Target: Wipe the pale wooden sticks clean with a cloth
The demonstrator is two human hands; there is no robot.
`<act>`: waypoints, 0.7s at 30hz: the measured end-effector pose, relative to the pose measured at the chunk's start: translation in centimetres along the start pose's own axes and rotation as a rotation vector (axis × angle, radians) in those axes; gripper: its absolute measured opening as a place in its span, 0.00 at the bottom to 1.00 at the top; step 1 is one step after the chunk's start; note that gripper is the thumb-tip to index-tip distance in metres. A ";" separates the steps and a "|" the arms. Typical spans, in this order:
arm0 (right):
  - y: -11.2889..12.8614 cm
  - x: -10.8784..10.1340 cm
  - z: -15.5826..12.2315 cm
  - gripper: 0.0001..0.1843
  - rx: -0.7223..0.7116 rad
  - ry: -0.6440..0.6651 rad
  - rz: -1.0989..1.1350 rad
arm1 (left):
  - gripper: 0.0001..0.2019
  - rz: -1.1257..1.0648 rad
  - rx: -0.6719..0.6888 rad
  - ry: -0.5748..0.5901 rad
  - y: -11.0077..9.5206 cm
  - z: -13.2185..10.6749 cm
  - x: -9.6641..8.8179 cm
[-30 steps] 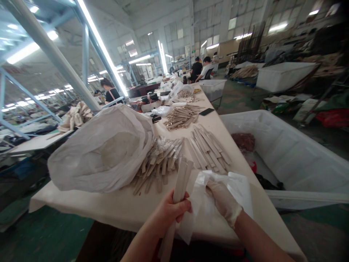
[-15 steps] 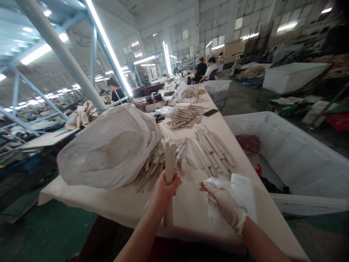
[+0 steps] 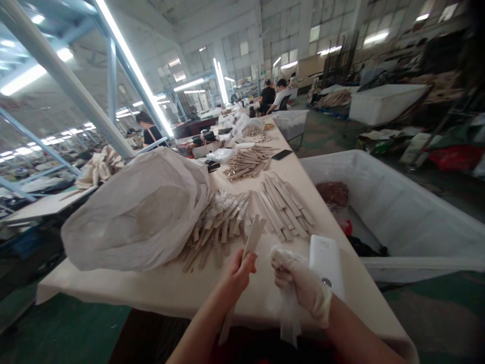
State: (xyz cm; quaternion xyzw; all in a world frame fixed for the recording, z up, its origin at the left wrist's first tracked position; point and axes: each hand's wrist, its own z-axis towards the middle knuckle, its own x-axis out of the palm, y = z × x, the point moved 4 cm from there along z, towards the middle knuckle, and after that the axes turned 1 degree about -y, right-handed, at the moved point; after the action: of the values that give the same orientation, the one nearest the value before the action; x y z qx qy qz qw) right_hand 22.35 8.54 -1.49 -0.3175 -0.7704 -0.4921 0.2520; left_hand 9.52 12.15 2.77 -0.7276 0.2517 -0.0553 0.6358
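Note:
My bare left hand (image 3: 239,275) is closed round a few flat beige strips (image 3: 254,233), which slant up to the right and stick out below the fist. Beside it, my gloved right hand (image 3: 303,283) grips a crumpled clear plastic bag (image 3: 289,321) that hangs down at the table's front edge. A white box-shaped object (image 3: 326,260) with a round dark spot lies just right of that hand. Beyond my left hand is a heap of beige strips (image 3: 215,227), partly under clear plastic. Another spread of strips (image 3: 284,207) lies farther right.
A big whitish sack (image 3: 132,217) bulges over the table's left side. Strips with metal ends (image 3: 246,164) and a dark flat phone-like object (image 3: 282,154) lie farther back. A deep white bin (image 3: 409,217) stands against the right edge. People (image 3: 278,96) sit in the distance.
The strips in my left hand have tilted from upright to slanting right. My right hand has drawn the plastic leftward off the white box-shaped object, and it now hangs down. The view has shifted slightly.

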 end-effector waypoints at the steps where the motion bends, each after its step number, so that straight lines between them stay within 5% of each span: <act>1: 0.5 -0.3 0.3 0.17 -0.005 -0.002 0.041 | 0.20 -0.033 -0.012 0.010 0.0 -0.6 -0.1; 8: 1.7 -0.7 1.5 0.15 0.014 -0.066 0.218 | 0.21 -0.130 -0.103 0.080 0.0 -4.4 0.1; 16: 1.5 -0.1 1.8 0.09 0.024 -0.101 0.275 | 0.13 0.099 -0.119 -0.007 1.0 -4.2 0.8; 21: 1.4 0.4 1.8 0.16 -0.008 -0.100 0.237 | 0.17 0.113 -0.087 -0.009 1.2 -4.2 1.1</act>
State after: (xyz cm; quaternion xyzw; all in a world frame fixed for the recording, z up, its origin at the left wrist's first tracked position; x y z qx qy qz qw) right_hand 22.97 10.70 -1.09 -0.4314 -0.7372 -0.4455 0.2683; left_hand 8.48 7.83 2.09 -0.7393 0.2918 -0.0052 0.6069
